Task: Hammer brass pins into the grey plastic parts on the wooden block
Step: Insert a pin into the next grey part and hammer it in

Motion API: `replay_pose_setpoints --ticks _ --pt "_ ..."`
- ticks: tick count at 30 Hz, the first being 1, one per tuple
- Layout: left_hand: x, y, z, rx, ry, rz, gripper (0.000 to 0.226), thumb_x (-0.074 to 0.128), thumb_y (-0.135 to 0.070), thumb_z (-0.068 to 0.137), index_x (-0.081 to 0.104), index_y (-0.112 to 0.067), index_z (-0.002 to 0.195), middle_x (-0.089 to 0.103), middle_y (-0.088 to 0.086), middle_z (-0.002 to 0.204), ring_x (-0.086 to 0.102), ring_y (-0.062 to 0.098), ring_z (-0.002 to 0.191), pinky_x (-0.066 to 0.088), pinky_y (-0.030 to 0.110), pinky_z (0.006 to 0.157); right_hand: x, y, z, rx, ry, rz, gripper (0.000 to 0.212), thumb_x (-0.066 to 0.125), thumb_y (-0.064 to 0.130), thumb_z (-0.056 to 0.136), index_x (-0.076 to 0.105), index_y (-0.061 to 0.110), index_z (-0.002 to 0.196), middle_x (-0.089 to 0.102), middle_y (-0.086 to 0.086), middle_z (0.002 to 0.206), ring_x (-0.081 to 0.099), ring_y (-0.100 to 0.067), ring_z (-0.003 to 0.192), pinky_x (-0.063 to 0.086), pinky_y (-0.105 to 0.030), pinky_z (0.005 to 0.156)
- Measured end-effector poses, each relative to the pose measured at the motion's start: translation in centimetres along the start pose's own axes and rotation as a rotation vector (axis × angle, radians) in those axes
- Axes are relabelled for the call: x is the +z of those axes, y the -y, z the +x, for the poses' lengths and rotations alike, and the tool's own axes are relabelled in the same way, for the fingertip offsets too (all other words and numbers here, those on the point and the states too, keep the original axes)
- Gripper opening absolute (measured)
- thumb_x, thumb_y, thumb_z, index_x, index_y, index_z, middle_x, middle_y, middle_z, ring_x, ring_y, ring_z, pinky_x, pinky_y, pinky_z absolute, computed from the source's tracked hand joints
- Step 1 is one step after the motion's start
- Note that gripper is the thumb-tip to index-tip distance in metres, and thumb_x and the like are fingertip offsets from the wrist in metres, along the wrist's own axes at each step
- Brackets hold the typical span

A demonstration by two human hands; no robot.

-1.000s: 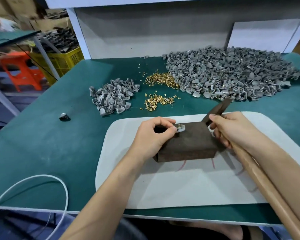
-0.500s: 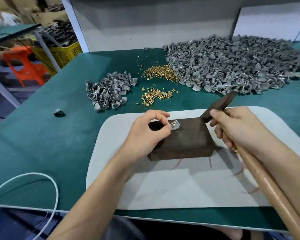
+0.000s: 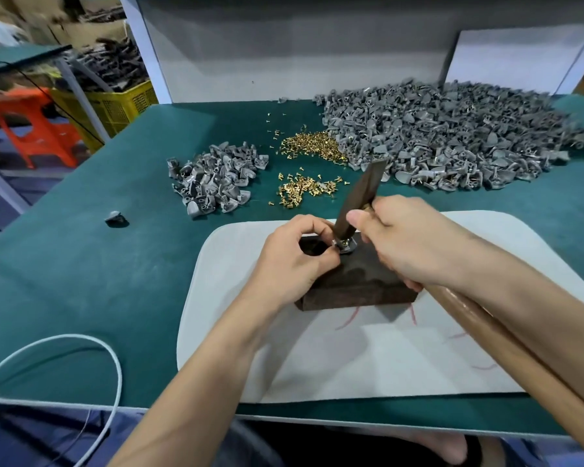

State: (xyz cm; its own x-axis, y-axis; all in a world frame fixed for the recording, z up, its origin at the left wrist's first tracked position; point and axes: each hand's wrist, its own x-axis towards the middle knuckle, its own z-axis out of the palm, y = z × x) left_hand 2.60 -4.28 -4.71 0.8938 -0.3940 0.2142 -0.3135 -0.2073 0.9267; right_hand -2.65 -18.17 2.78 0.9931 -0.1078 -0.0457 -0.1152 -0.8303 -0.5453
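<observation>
Looping off the near-left edge of the green table (image 3: 64, 264): white cord (image 3: 118, 382), well apart from the work, no hazard judged.

Stray grey part (image 3: 115, 218), alone on the cloth.

Small pile of grey parts (image 3: 213, 178); just right of it, two heaps of loose brass pins (image 3: 304, 190).

Left hand (image 3: 290, 261): fingers curled, pinching the grey part (image 3: 349, 246) at the far-left top of the wooden block (image 3: 358, 284); block resting on the white mat (image 3: 385, 358). Fingertips (image 3: 329, 256) touching the part, right beside the strike point. Risk, as judged: a blow drifting slightly left catching them.

Brass pin (image 3: 343, 243): glinting in the part, under the hammer head (image 3: 361, 197); depth of seating too small to tell. Head tilted, lower face on or just above the pin, contact uncertain. Risk: a face meeting the pin off-square bending it or driving it askew; the part skipping out of the pinch.

Block: loose on the mat. Risk: shifting under a hard blow.

Right hand (image 3: 415, 244): wrapped round the hammer handle (image 3: 506, 348), choked up close to the head, long wooden shaft trailing back beside the forearm.

Large pile of grey parts (image 3: 452, 136), far right.
</observation>
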Motion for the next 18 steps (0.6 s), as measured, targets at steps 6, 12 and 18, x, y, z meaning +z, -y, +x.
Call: replay_pose_setpoints --ticks 6,12,18 --pt "0.0 0.1 0.0 -0.009 -0.013 0.019 0.024 0.069 -0.001 0.076 0.057 -0.020 0.071 0.067 0.004 0.104 0.064 0.020 0.093 0.050 0.036 0.089 -0.1 0.1 -0.3 0.017 -0.021 -0.089 0.039 0.037 0.035 0.100 0.041 0.014 0.068 0.048 -0.008 0.060 0.045 -0.020 0.027 0.032 -0.021 0.028" --pt "0.0 -0.1 -0.1 0.031 -0.022 0.069 0.021 0.071 -0.004 0.077 0.059 -0.021 0.074 0.068 0.004 0.101 0.064 0.019 0.093 0.050 0.038 0.088 0.1 0.2 -0.3 0.008 -0.023 -0.161 0.038 0.035 0.037 0.101 0.040 0.017 0.068 0.049 -0.006 0.063 0.049 -0.019 0.034 0.035 -0.023 0.031" --pt "0.0 0.0 -0.2 0.073 -0.059 0.108 0.021 0.072 -0.002 0.075 0.059 -0.018 0.069 0.067 -0.002 0.099 0.062 0.013 0.093 0.048 0.029 0.086 -1.3 0.8 -0.5 0.008 -0.039 -0.077 0.040 0.038 0.035 0.100 0.042 0.014 0.067 0.046 -0.007 0.058 0.046 -0.014 0.027 0.030 -0.019 0.029"
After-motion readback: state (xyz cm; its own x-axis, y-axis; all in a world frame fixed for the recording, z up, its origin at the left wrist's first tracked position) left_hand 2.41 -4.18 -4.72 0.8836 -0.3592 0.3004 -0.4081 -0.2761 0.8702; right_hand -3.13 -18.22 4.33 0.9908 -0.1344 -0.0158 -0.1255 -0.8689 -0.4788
